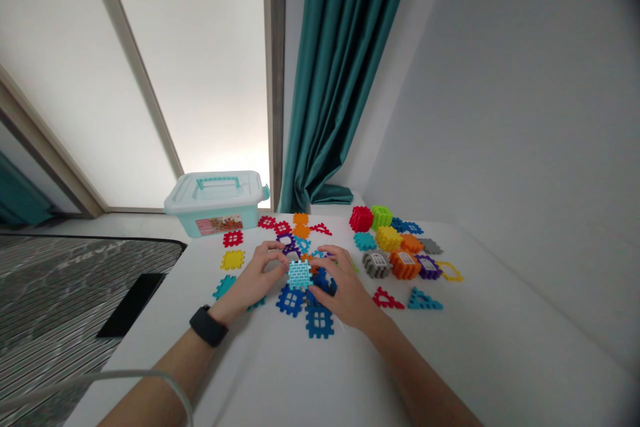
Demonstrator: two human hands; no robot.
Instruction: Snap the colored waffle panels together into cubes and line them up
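Observation:
Between my two hands is a light blue square building tile (300, 275) with a brick pattern and notched edges. My left hand (264, 272) pinches its left side with thumb and finger. On the opposite side, the fingers of my right hand (343, 287) grip its right edge. Dark blue window tiles (291, 301) lie on the table just below, and another dark blue window tile (319, 323) is closer to me. Purple tiles (285, 241) and orange tiles lie behind the hands, partly hidden by them. Under my left wrist a teal tile (225, 286) shows in part.
A lidded light teal storage box (220, 207) stands at the back left of the white table (280, 380). Assembled cubes, such as a red one (361, 219) and an orange one (405, 265), sit to the right near triangles (424, 299). A pale cable (125, 373) crosses the lower left.

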